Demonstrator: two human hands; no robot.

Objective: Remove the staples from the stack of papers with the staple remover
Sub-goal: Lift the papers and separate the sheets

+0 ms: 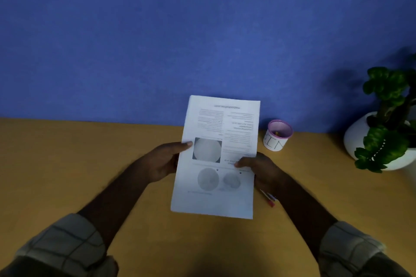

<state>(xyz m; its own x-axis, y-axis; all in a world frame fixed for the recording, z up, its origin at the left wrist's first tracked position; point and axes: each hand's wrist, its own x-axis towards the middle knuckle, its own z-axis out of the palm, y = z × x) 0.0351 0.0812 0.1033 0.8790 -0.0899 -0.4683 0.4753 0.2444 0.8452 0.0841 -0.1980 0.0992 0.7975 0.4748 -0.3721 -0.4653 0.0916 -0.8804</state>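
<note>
Both grips pinching paper stack [216, 157] edges, left hand [165, 161], right hand [262, 170], forearms outstretched

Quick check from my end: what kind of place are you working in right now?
Probably an office or study desk. A wooden desk stands against a blue wall, with a potted plant and a small pink-rimmed cup on it. Both hands hold the stack of papers.
</note>
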